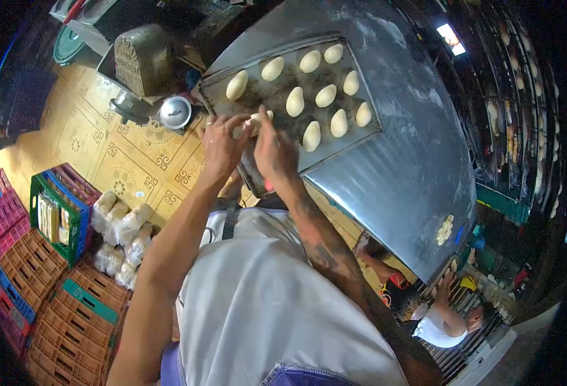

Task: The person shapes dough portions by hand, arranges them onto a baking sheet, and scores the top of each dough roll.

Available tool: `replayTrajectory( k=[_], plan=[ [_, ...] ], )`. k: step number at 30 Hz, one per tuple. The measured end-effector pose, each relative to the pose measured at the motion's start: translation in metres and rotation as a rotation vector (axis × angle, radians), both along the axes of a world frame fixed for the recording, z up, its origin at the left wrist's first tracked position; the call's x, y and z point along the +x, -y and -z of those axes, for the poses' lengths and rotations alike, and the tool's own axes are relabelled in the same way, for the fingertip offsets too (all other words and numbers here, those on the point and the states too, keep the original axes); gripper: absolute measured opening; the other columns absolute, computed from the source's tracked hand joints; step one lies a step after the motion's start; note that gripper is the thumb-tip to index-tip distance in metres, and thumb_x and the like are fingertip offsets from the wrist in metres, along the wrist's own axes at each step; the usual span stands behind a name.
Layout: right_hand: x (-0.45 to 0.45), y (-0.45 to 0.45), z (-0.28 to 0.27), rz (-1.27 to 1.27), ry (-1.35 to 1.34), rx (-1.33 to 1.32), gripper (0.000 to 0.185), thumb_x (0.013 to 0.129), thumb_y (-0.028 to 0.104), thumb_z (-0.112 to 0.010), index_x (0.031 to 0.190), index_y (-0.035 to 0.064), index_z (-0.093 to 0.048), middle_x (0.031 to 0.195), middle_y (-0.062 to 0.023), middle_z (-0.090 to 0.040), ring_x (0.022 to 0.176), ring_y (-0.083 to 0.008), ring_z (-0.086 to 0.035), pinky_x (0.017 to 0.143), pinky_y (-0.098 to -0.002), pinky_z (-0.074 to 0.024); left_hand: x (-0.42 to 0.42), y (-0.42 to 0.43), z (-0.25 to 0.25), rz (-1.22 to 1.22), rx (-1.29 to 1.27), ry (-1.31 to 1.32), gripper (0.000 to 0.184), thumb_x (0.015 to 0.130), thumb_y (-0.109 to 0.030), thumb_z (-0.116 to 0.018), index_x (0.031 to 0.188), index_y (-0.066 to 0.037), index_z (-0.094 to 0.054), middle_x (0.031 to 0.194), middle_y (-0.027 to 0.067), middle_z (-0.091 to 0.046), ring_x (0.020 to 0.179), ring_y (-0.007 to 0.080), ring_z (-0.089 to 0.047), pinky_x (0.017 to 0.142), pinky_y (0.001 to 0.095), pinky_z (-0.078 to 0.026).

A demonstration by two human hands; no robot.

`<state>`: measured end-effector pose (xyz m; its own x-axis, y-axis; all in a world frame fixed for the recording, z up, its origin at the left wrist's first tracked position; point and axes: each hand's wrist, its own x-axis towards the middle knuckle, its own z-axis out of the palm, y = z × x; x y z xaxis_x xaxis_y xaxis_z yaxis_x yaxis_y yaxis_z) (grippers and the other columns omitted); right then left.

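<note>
In the head view, both of my hands are over the near left corner of a dark baking tray [261, 96]. A small pale dough piece [254, 120] is between them, largely covered by fingers. The fingers of my left hand [224, 143] close on its left side. My right hand [276, 153], slightly smeared by motion, grips the other side with thumb and fingers. Several smooth, teardrop-shaped dough pieces [295, 101] lie spaced apart on the tray.
The tray rests on a metal table [399, 174] with a small dough pile [445, 230] at its right end. Another person [447, 321] sits at lower right. Stacked plastic crates [71, 321] and bagged goods [126, 238] stand left. Loaded racks [515, 96] line the right.
</note>
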<state>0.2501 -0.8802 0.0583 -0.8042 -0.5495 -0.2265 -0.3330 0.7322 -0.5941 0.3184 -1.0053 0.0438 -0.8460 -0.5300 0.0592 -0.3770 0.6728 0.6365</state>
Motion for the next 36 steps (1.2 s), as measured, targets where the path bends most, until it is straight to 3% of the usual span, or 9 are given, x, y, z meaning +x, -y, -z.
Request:
replayTrajectory(
  k=[7, 10, 12, 15, 19, 24, 28, 31, 36],
  plan=[
    [0.02, -0.023, -0.017, -0.157, -0.359, -0.087, 0.053, 0.103, 0.013, -0.054, 0.156, 0.0087, -0.05, 0.093, -0.0275, -0.072, 0.083, -0.0452, -0.071, 0.071, -0.0595, -0.053, -0.003, 0.012, 0.023, -0.01, 0.279, 0.159, 0.025, 0.094, -0.035, -0.073, 0.111, -0.019, -0.082, 0.104, 0.0108, -0.078, 0.109, 0.0315, -0.063, 0.096, 0.0497, -0.039],
    [-0.019, 0.002, -0.043, -0.058, 0.105, 0.012, 0.05, 0.105, 0.014, -0.053, 0.154, 0.0063, -0.051, 0.097, -0.0284, -0.072, 0.086, -0.0436, -0.071, 0.07, -0.06, -0.0519, -0.016, 0.023, 0.017, -0.05, 0.224, 0.076, 0.027, 0.093, -0.036, -0.074, 0.113, -0.019, -0.082, 0.104, 0.0107, -0.079, 0.109, 0.032, -0.063, 0.096, 0.0495, -0.04],
    [-0.061, 0.045, -0.006, -0.035, 0.123, -0.098, 0.05, 0.105, 0.014, -0.051, 0.155, 0.0077, -0.051, 0.1, -0.0306, -0.072, 0.089, -0.046, -0.072, 0.072, -0.0609, -0.0533, -0.026, 0.032, 0.004, -0.146, 0.035, -0.071, 0.029, 0.092, -0.037, -0.075, 0.114, -0.019, -0.082, 0.103, 0.0102, -0.079, 0.11, 0.032, -0.064, 0.096, 0.0485, -0.04],
    [-0.092, 0.078, 0.058, -0.072, -0.322, -0.564, 0.051, 0.105, 0.015, -0.048, 0.156, 0.0088, -0.05, 0.093, -0.0297, -0.073, 0.086, -0.0495, -0.072, 0.075, -0.0602, -0.0559, -0.053, 0.059, 0.018, -0.135, 0.05, -0.011, 0.03, 0.093, -0.035, -0.077, 0.114, -0.014, -0.081, 0.102, 0.0117, -0.079, 0.102, 0.0308, -0.069, 0.092, 0.0442, -0.047],
    [-0.07, 0.045, -0.008, -0.208, -0.022, -0.006, 0.05, 0.105, 0.016, -0.05, 0.154, 0.0071, -0.049, 0.101, -0.0316, -0.073, 0.093, -0.0514, -0.071, 0.08, -0.0603, -0.0566, -0.061, 0.071, 0.013, -0.164, 0.129, 0.094, 0.029, 0.093, -0.033, -0.079, 0.114, -0.013, -0.081, 0.103, 0.011, -0.079, 0.097, 0.0292, -0.072, 0.09, 0.0408, -0.05],
    [-0.073, 0.067, -0.006, -0.11, 0.007, -0.174, 0.053, 0.103, 0.015, -0.053, 0.156, 0.0111, -0.049, 0.098, -0.0321, -0.072, 0.09, -0.0515, -0.071, 0.078, -0.0606, -0.0563, -0.054, 0.072, 0.012, -0.129, 0.091, 0.066, 0.028, 0.093, -0.037, -0.077, 0.111, -0.016, -0.082, 0.103, 0.0082, -0.08, 0.106, 0.0304, -0.068, 0.095, 0.0448, -0.041],
    [-0.068, 0.08, 0.026, -0.13, -0.358, -0.298, 0.055, 0.101, 0.013, -0.056, 0.156, 0.012, -0.049, 0.094, -0.0316, -0.072, 0.088, -0.0496, -0.072, 0.075, -0.059, -0.0565, -0.061, 0.079, 0.021, -0.147, 0.198, 0.064, 0.025, 0.092, -0.036, -0.077, 0.108, -0.018, -0.082, 0.105, 0.0059, -0.08, 0.113, 0.0305, -0.065, 0.098, 0.0495, -0.038],
    [-0.038, 0.054, -0.021, -0.151, -0.054, 0.106, 0.054, 0.102, 0.013, -0.056, 0.155, 0.0101, -0.05, 0.093, -0.0308, -0.073, 0.088, -0.0476, -0.072, 0.074, -0.0577, -0.0566, -0.053, 0.081, 0.008, -0.136, 0.204, 0.189, 0.025, 0.093, -0.037, -0.076, 0.109, -0.019, -0.083, 0.107, 0.0057, -0.08, 0.114, 0.0304, -0.065, 0.097, 0.0509, -0.039],
    [-0.061, 0.097, -0.001, -0.095, -0.124, -0.099, 0.053, 0.103, 0.015, -0.054, 0.155, 0.0092, -0.049, 0.1, -0.0304, -0.073, 0.09, -0.0471, -0.072, 0.074, -0.0585, -0.0566, -0.042, 0.086, 0.018, -0.078, 0.126, 0.05, 0.025, 0.096, -0.037, -0.072, 0.11, -0.02, -0.083, 0.11, 0.0077, -0.079, 0.113, 0.0318, -0.066, 0.098, 0.0527, -0.041]
  ],
)
